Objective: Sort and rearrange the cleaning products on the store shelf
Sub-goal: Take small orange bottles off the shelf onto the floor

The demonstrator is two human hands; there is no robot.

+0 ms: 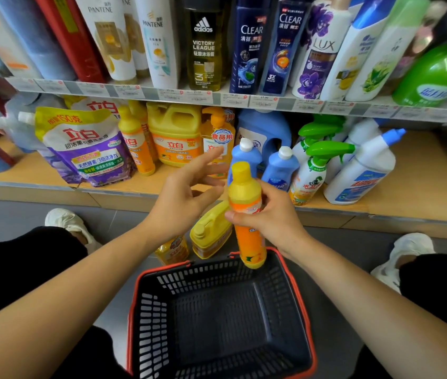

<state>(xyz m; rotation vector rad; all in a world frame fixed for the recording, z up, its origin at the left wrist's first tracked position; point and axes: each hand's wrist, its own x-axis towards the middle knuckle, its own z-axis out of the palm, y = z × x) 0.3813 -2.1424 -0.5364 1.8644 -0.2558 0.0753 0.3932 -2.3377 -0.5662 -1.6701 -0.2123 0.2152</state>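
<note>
My right hand point(268, 217) grips an orange dish-soap bottle with a yellow cap point(247, 214), held upright above the far rim of the basket. My left hand point(186, 192) hovers open just left of the bottle, fingers spread toward the lower shelf. On that shelf stand a purple-and-yellow detergent pouch point(88, 149), a matching orange bottle point(136, 143), a yellow jug point(175, 132), a pump bottle point(218, 132), two small blue bottles point(279, 165), green-trigger sprays point(312, 165) and a white toilet cleaner point(361, 170).
A black basket with red trim point(162, 305) sits on the floor between my knees, nothing in it. A yellow jug point(211, 231) and a small yellow bottle point(171, 250) lie on the floor beyond it. Shampoo bottles point(206, 45) fill the upper shelf.
</note>
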